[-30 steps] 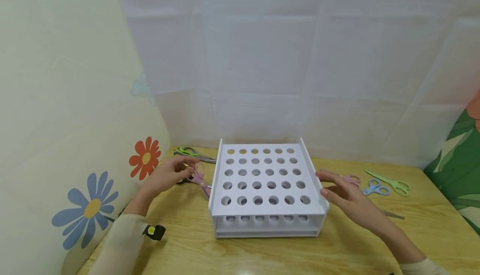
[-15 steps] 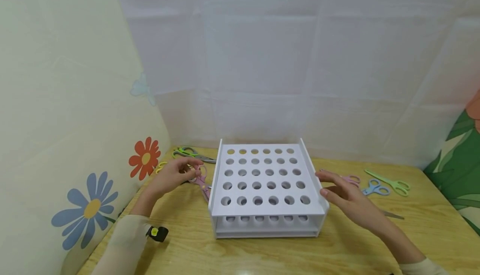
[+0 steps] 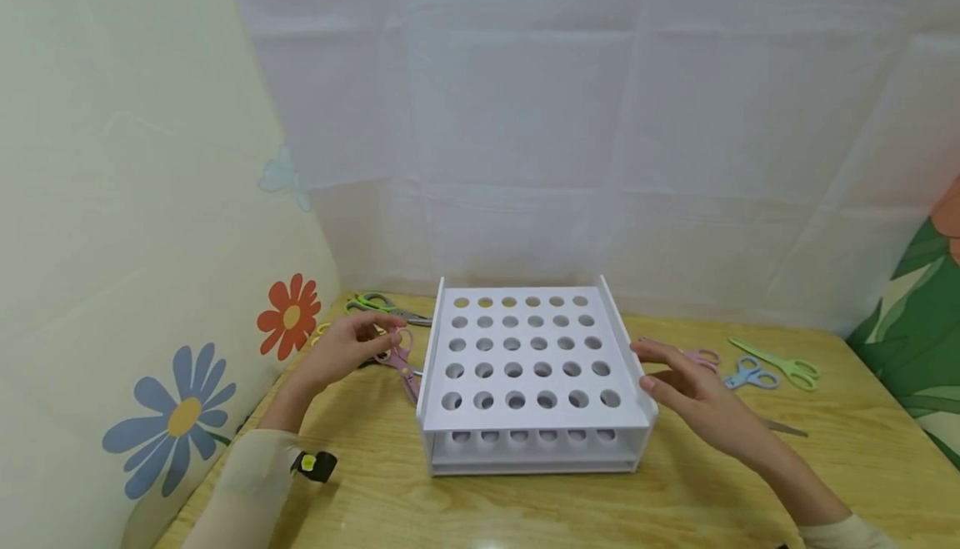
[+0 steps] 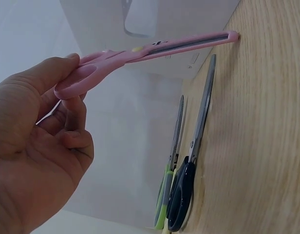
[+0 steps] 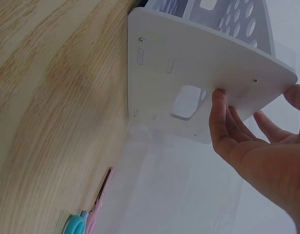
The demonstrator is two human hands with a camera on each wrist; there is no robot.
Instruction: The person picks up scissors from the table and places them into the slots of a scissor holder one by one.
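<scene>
My left hand (image 3: 347, 351) pinches pink scissors (image 4: 99, 73) by a handle loop, between thumb and fingers. In the left wrist view, their tip points down toward the tabletop, close to it. These scissors stand just left of a white test-tube rack (image 3: 540, 386) with rows of round holes, none holding a tube. My right hand (image 3: 693, 395) rests its fingertips against the rack's right side panel (image 5: 203, 63), beside an oval cut-out. Its thumb lies near the panel's upper edge. Dark-handled scissors (image 4: 184, 187) and green-handled scissors (image 4: 163, 195) lie beyond the left hand.
Right of the rack lie green scissors (image 3: 798, 372), blue scissors (image 3: 750, 376) and pink scissors (image 3: 703, 357), partly behind my right hand. A metal blade (image 3: 786, 429) shows past the right wrist. A white cloth (image 3: 517, 116) hangs behind the wooden table (image 3: 360, 491).
My left hand has shifted slightly right, carrying the pink scissors toward the rack, then almost stopped. The right hand and the rack look unmoved.
</scene>
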